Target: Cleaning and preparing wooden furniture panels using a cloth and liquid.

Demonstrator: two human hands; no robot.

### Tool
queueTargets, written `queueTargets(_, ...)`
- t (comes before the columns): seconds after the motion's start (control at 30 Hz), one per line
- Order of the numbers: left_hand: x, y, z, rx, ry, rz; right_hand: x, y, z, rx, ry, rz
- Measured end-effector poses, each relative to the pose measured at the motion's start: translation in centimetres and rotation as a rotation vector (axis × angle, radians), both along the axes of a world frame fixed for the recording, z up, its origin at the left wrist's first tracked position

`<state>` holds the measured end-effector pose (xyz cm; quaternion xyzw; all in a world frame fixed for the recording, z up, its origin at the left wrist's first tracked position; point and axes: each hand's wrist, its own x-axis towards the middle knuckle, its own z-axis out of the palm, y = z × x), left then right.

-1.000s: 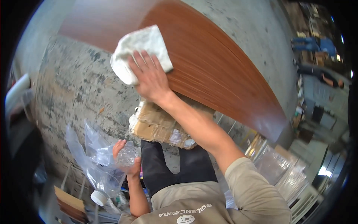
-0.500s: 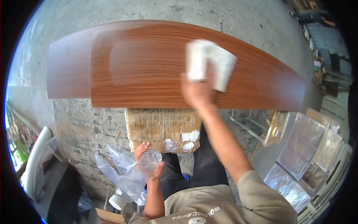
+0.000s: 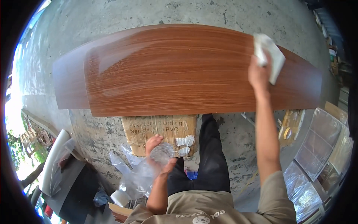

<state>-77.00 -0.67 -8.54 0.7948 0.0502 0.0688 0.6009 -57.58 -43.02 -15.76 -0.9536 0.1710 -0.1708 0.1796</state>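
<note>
A long wood-grain board [image 3: 167, 74] with a reddish-brown face lies across in front of me. My right hand [image 3: 260, 72], arm stretched out, presses a folded white cloth [image 3: 276, 61] on the board's right part; motion blurs both slightly. Low at the left, my left hand [image 3: 158, 156] grips a clear plastic bottle [image 3: 138, 179] near its base. The bottle tilts so that its white cap [image 3: 120, 198] points down and to the left. A second board [image 3: 69, 82] shows at the left end, partly covered by the first.
Below the board's near edge is a brown cardboard box [image 3: 149, 128] with torn labels. A white roll [image 3: 56, 160] and a dark panel [image 3: 71, 190] stand at the left. On the right are a tape roll [image 3: 287, 133] and plastic-wrapped panels [image 3: 319, 143].
My right hand has swept the cloth from the board's middle to its right part. The left hand and bottle sit slightly further right in the picture, and the whole view has shifted a little.
</note>
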Motion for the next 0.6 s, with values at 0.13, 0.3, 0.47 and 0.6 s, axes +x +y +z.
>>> queueTargets(0.13, -0.7, -2.7, -1.0, -0.075, 0.095, -0.088, -5.6, -4.2, -1.2, -0.172, 0.235, -0.248)
queueTargets(0.3, -1.4, -0.4, -2.6, 0.017, 0.104, -0.115, -3.0, 16.4, 0.5, -0.062, 0.202, 0.522)
queueTargets(0.47, -1.0, 1.3, -1.9, 0.057, 0.037, -0.041, 3.3, 16.2, 0.3, -0.130, 0.162, 0.409)
queueTargets(0.6, -1.7, 1.9, -1.5, 0.066, 0.037, 0.021, -0.9, 22.0, 1.2, -0.061, 0.279, 0.645)
